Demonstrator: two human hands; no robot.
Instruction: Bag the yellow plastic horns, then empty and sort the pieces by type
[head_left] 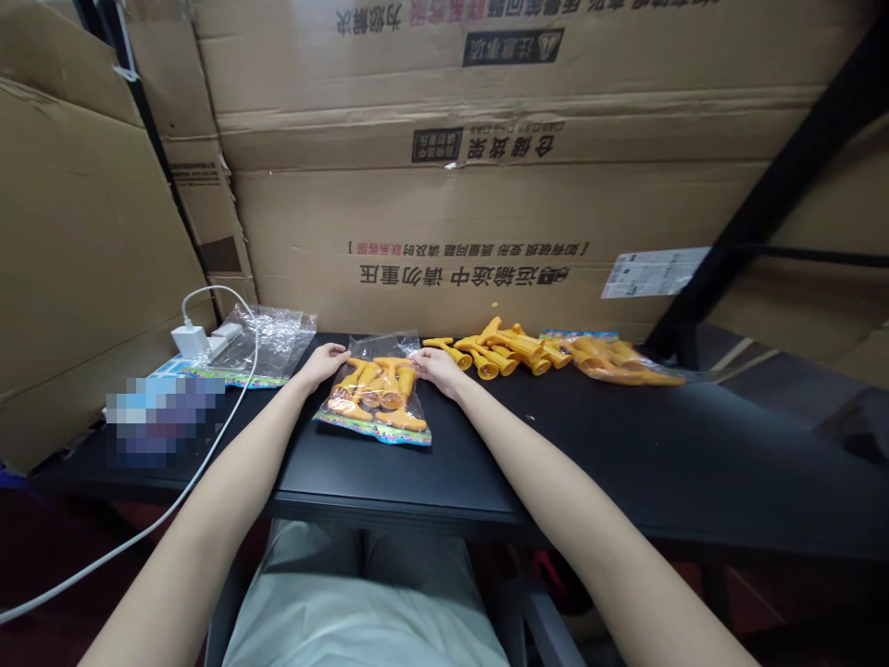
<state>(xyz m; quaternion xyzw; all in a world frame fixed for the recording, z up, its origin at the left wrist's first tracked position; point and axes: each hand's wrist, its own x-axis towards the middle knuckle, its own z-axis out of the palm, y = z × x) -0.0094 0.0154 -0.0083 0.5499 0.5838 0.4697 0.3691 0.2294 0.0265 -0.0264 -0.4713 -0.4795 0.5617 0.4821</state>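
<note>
A clear plastic bag (379, 384) filled with several orange plastic pieces lies on the black table in front of me. Its colourful printed strip faces my side. My left hand (325, 363) pinches the bag's far left corner between thumb and fingers. At the far right corner, my right hand (439, 367) grips the bag's edge in the same way. Just right of that hand sits a loose pile of orange T-shaped plastic pieces (504, 350) with hollow, flared ends. Beyond the pile rests another filled bag (618, 361) of the same pieces.
Flat clear bags (268, 343) lie at the left beside a white charger (191, 341) on a power strip. A white cable (229, 421) trails over the table's front edge. Cardboard sheets (417, 204) wall the back, and a black metal post (750, 204) slants at the right.
</note>
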